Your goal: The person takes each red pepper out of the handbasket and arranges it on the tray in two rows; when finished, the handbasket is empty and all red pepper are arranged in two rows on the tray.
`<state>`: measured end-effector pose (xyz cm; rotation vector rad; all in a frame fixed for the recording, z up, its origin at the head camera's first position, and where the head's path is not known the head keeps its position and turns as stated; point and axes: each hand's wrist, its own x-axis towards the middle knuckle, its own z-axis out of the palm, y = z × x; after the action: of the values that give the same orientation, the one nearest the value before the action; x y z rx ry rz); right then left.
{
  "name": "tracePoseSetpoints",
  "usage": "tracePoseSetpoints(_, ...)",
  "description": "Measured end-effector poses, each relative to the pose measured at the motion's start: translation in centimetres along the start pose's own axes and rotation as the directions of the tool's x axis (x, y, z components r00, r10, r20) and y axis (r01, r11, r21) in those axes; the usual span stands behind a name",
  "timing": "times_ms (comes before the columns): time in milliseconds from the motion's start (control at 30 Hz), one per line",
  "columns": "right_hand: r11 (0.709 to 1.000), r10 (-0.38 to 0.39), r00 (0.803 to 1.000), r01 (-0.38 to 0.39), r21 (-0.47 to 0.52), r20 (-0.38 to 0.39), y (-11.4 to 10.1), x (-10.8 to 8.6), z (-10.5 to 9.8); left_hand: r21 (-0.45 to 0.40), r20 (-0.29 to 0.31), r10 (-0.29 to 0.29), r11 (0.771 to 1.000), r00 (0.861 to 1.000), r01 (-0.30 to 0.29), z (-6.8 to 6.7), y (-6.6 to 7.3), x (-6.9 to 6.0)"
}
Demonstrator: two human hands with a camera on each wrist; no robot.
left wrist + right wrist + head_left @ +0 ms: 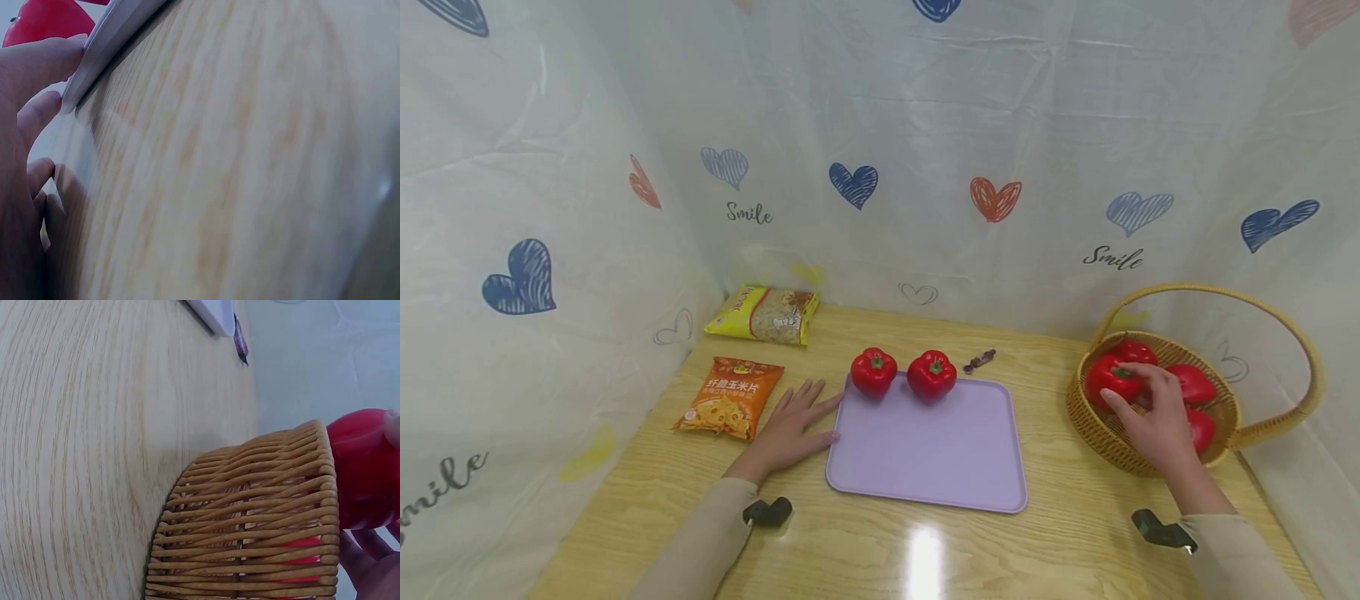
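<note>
My left hand (pixel 792 429) lies with spread fingers at the left side of a lilac tray (pixel 917 454), thumb and index finger touching its rim. Two red bell peppers, a left one (pixel 873 372) and a right one (pixel 932 376), stand at the tray's far edge. Over a wicker basket (pixel 1101 433), my right hand (pixel 1161 417) holds another red bell pepper (pixel 1105 379) between thumb and fingers. In the right wrist view this pepper (pixel 362 472) shows at the basket's rim, partly cut off. More red peppers (pixel 1191 384) lie in the basket, partly hidden by the hand.
An orange snack bag (pixel 730 398) lies left of my left hand, with a yellow bag (pixel 765 315) behind it. A small purple wrapped candy (pixel 980 360) sits beyond the tray. The basket's tall handle (pixel 1311 367) arches on the right. Patterned curtains (pixel 925 125) border the table.
</note>
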<state>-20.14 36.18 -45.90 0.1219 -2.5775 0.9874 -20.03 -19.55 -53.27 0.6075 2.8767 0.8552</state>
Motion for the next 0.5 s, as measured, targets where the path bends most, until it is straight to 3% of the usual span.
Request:
tracePoseSetpoints(300, 1.0, 0.009, 1.0, -0.008, 0.024, -0.017, -1.5, 0.2, 0.0, 0.009, 0.001, -0.001, 1.0, 1.0, 0.001, 0.1, -0.2, 0.1)
tracePoseSetpoints(500, 0.998, -0.031, 0.999, 0.032, 0.051, -0.023, -3.2, 0.3, 0.5, 0.01, 0.004, -0.005, 1.0, 1.0, 0.004, 0.1, -0.2, 0.1)
